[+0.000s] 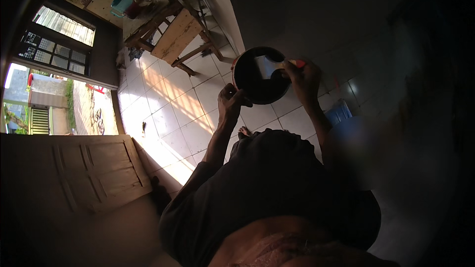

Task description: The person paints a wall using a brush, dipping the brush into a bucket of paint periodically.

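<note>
A round dark vessel (248,85) with a red edge showing on its left side is tilted up in front of me, above the tiled floor. My left hand (232,98) grips its lower left rim, thumb over the edge. At its right side, my right hand (306,78) pinches a flat hand tool (265,67) with a broad pale end and a red tip at the handle. Whether it is a scraper or a brush I cannot tell. The pale end lies over the dark inside of the vessel; shadow hides what the vessel contains.
A worn wooden chair (178,37) stands ahead, beside a cluttered table with a turquoise mug-like container (122,3). To the left are an open panelled door (104,170) and a sunlit doorway. A blue object (338,113) sits in shadow at right, near a wall.
</note>
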`<action>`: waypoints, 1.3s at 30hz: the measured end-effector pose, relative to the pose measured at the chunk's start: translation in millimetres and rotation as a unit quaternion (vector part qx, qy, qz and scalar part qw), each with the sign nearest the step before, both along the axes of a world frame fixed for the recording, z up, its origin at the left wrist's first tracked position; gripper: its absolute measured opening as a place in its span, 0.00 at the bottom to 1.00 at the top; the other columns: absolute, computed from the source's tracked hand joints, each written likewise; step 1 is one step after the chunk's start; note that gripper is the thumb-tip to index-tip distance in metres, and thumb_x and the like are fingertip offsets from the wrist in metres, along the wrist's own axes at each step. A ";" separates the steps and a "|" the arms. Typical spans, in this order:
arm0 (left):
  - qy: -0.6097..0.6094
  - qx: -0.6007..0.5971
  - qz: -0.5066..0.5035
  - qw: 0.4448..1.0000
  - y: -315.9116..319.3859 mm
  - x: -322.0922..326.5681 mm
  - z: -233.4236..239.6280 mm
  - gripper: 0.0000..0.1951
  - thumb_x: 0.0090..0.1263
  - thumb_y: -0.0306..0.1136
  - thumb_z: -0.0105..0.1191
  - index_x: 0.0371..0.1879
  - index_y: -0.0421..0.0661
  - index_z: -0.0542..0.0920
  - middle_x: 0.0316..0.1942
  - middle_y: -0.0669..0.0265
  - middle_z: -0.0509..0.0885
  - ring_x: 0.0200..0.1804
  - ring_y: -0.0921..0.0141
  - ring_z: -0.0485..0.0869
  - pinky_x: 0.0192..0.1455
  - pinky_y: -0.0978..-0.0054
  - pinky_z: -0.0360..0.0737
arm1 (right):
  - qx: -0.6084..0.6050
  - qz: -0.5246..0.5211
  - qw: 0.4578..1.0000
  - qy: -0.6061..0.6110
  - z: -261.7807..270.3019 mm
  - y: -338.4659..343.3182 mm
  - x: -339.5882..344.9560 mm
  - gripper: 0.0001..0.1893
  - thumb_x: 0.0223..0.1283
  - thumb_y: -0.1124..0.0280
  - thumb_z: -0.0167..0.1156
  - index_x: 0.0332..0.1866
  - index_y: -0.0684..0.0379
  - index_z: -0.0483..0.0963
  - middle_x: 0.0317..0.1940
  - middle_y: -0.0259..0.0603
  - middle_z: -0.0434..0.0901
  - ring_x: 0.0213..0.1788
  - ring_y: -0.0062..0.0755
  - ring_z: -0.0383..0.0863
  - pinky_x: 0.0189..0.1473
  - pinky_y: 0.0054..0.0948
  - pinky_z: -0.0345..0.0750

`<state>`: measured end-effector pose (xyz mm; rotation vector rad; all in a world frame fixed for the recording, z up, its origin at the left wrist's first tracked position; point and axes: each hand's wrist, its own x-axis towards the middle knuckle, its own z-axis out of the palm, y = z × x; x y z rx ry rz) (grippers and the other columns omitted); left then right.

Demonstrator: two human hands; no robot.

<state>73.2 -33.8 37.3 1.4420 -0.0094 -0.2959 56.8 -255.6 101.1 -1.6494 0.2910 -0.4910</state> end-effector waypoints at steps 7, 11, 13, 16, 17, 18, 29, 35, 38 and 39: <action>-0.011 0.022 0.015 1.000 1.3 -0.9 7.9 0.15 0.64 0.38 0.58 0.30 0.38 0.72 0.22 0.57 0.82 0.23 0.68 0.83 0.30 0.74 0.82 | -0.073 0.021 0.996 -0.051 -3.8 7.2 -5.4 0.10 0.58 0.71 0.65 0.37 0.69 0.81 0.25 0.44 0.84 0.27 0.23 0.84 0.32 0.23 0.80; -0.005 0.035 -0.002 0.999 -4.8 -0.5 9.3 0.14 0.63 0.38 0.59 0.30 0.38 0.73 0.22 0.57 0.82 0.23 0.69 0.83 0.30 0.74 0.82 | 0.138 0.063 0.988 -0.015 -6.0 19.7 4.6 0.10 0.57 0.72 0.65 0.37 0.69 0.81 0.28 0.45 0.84 0.29 0.26 0.85 0.34 0.24 0.82; 0.003 0.031 -0.001 1.000 -2.8 -0.7 8.9 0.14 0.63 0.38 0.59 0.30 0.38 0.73 0.22 0.56 0.82 0.23 0.69 0.83 0.30 0.74 0.82 | 0.123 0.084 0.989 -0.004 1.3 17.4 6.5 0.09 0.57 0.73 0.65 0.38 0.69 0.81 0.30 0.45 0.84 0.31 0.27 0.86 0.35 0.24 0.83; 0.019 0.004 0.005 1.000 0.8 -2.8 5.7 0.15 0.63 0.38 0.59 0.29 0.39 0.72 0.22 0.56 0.82 0.23 0.69 0.83 0.30 0.75 0.82 | 0.041 0.128 0.991 -0.006 12.3 -4.1 0.1 0.09 0.57 0.73 0.66 0.39 0.69 0.81 0.30 0.44 0.85 0.30 0.27 0.85 0.36 0.23 0.82; 0.016 0.008 -0.001 1.000 2.1 -3.6 6.1 0.15 0.63 0.38 0.59 0.29 0.39 0.72 0.22 0.57 0.82 0.23 0.69 0.83 0.30 0.75 0.82 | -0.016 0.152 0.988 -0.022 16.5 -10.0 -0.6 0.09 0.57 0.73 0.66 0.39 0.68 0.81 0.30 0.44 0.85 0.31 0.26 0.85 0.37 0.23 0.81; 0.014 0.012 -0.009 1.000 2.8 -4.3 8.7 0.15 0.63 0.39 0.59 0.29 0.39 0.72 0.22 0.57 0.82 0.23 0.69 0.83 0.30 0.75 0.82 | -0.073 0.174 0.981 -0.037 22.1 -15.1 -1.7 0.09 0.57 0.73 0.66 0.39 0.67 0.81 0.30 0.43 0.85 0.31 0.26 0.85 0.37 0.24 0.81; 0.035 -0.052 0.012 0.998 6.9 -6.9 7.2 0.11 0.63 0.31 0.58 0.26 0.40 0.71 0.22 0.58 0.80 0.22 0.67 0.84 0.27 0.73 0.84 | -0.162 0.062 0.962 -0.211 56.7 -58.2 12.4 0.13 0.60 0.71 0.66 0.47 0.64 0.80 0.37 0.45 0.85 0.40 0.30 0.87 0.45 0.27 0.82; 0.034 -0.021 0.087 0.995 27.2 -16.4 -8.8 0.12 0.61 0.34 0.61 0.25 0.46 0.70 0.20 0.63 0.79 0.21 0.72 0.80 0.27 0.75 0.81 | 0.084 0.019 0.938 -0.335 117.2 -100.5 84.2 0.15 0.67 0.67 0.59 0.47 0.70 0.75 0.41 0.48 0.83 0.44 0.34 0.85 0.49 0.34 0.83; 0.033 -0.047 0.114 0.992 29.7 -20.1 -14.8 0.13 0.60 0.32 0.61 0.25 0.40 0.70 0.20 0.61 0.78 0.21 0.70 0.81 0.27 0.73 0.85 | 0.107 0.000 0.915 -0.390 145.6 -124.2 107.4 0.14 0.66 0.70 0.61 0.46 0.72 0.73 0.40 0.50 0.81 0.42 0.40 0.86 0.45 0.36 0.87; 0.025 -0.049 0.126 0.991 34.8 -23.8 -15.6 0.13 0.60 0.31 0.61 0.24 0.40 0.70 0.20 0.61 0.78 0.22 0.70 0.81 0.27 0.73 0.85 | 0.114 0.027 0.906 -0.406 157.6 -124.9 117.8 0.14 0.67 0.69 0.60 0.48 0.72 0.73 0.42 0.51 0.81 0.44 0.41 0.86 0.48 0.37 0.86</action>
